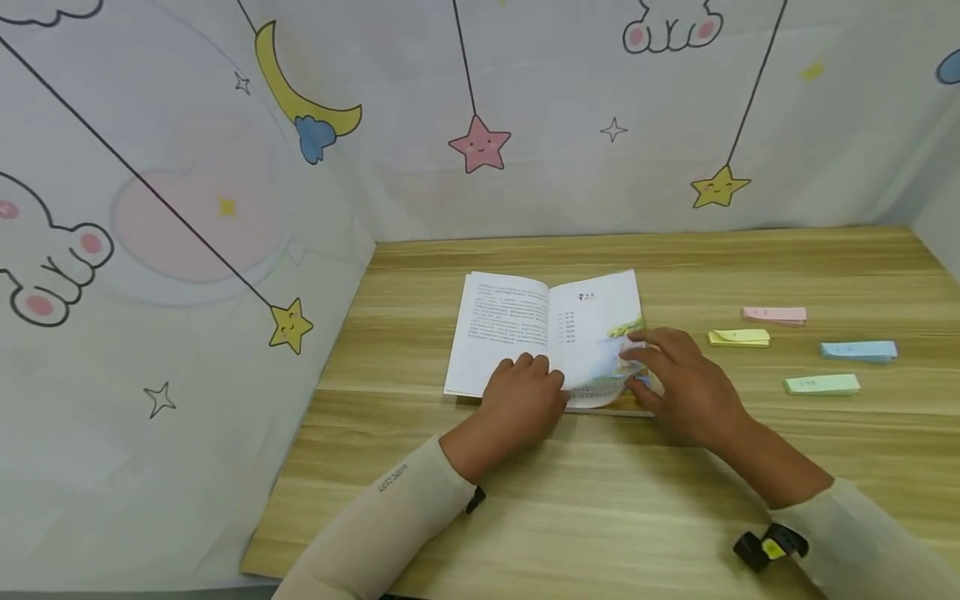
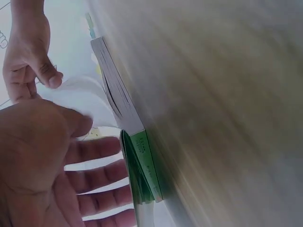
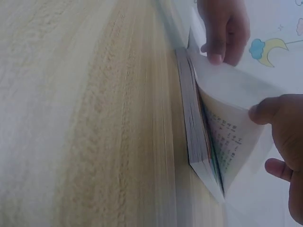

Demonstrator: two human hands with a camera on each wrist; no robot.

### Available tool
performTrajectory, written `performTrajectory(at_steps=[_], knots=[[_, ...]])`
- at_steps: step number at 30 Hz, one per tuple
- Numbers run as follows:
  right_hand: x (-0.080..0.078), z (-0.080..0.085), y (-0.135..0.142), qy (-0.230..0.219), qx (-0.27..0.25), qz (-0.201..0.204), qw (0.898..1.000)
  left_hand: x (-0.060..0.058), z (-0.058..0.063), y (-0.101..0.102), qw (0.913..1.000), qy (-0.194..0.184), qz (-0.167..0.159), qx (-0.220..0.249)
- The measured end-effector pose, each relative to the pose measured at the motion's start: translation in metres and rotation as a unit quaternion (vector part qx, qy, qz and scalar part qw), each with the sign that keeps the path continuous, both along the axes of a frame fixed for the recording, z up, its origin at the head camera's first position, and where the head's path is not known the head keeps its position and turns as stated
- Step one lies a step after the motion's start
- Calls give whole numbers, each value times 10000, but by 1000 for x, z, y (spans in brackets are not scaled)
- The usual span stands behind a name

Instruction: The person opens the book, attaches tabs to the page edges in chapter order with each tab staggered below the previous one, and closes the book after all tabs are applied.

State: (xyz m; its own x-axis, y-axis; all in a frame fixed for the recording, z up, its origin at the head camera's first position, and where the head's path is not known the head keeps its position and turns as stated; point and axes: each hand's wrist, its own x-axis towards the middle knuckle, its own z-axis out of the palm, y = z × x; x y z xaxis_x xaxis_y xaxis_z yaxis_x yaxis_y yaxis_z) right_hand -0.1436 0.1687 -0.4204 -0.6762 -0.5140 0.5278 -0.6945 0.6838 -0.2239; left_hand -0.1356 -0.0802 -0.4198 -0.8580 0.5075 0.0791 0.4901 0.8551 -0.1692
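An open book lies on the table with its printed left page flat. Its right-hand page lifts at the lower corner, showing printed text beneath; the curled page is also clear in the right wrist view. My left hand rests on the lower edge near the spine, its fingers fairly straight against the book in the left wrist view. My right hand pinches the raised page near its outer edge, the thumb touching it. Its other fingertips are partly hidden.
Right of the book lie folded paper strips: pink, yellow, blue and green. A wood-grain table carries everything. Behind it hangs a white backdrop with stars and a moon.
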Motion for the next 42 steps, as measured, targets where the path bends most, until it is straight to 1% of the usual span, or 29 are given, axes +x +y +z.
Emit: performTrajectory(at_steps=[2,4,5,7,8,9,10,11,13,15,17,18,19,21,24,27,32,34,35,36,38,40,42], knots=[[1,0,1,-113,97,-205,9997,-1,2,-1,9991,366,26,212],[2,0,2,-290,237,-300,9988,-2,3,-2,9946,810,191,629],[1,-1,3,-394,305,-279,9984,-3,3,-3,9900,1077,293,858],[1,-4,4,-533,528,-111,9971,-5,2,-6,9769,1639,466,1289],[1,-6,5,-609,640,6,9961,-6,2,-7,9720,1816,572,1379],[1,-8,6,-724,760,112,9944,-6,2,-9,9693,1934,659,1364],[1,-10,7,-841,893,194,9923,-6,2,-11,9701,1983,698,1215],[1,-12,7,-956,985,262,9902,-6,3,-13,9735,1955,656,992],[2,-15,8,-1178,1122,357,9860,-4,4,-15,9844,1673,403,360],[3,-16,9,-1333,1172,407,9833,-1,4,-17,9919,1241,-98,-233],[3,-17,10,-1416,1165,442,9821,3,4,-17,9932,776,-618,-614],[4,-17,10,-1449,1159,450,9816,6,3,-17,9927,561,-781,-724],[4,-17,11,-1476,1149,449,9813,8,2,-17,9926,368,-863,-767],[4,-17,12,-1519,1147,419,9808,10,1,-17,9938,58,-879,-679],[3,-18,13,-1573,1158,398,9799,12,-2,-18,9967,-287,-643,-413],[2,-19,14,-1579,1153,418,9798,12,-2,-17,9973,-477,-543,-126],[-4,-21,17,-1561,929,404,9825,10,-3,-16,9963,-644,-570,-28],[-11,-17,22,-1596,762,220,9840,9,-2,-16,9956,-759,-544,-4],[-16,-16,27,-1579,635,54,9854,8,-2,-15,9952,-826,-519,8],[-22,-13,33,-1551,509,-166,9864,8,-1,-15,9947,-896,-495,31],[-36,-8,49,-1526,302,-752,9850,6,0,-14,9937,-1029,-445,62],[-51,-3,70,-1484,206,-1343,9795,4,2,-13,9923,-1173,-393,87],[-65,-1,92,-1497,305,-1878,9703,3,3,-11,9906,-1314,-360,100]])
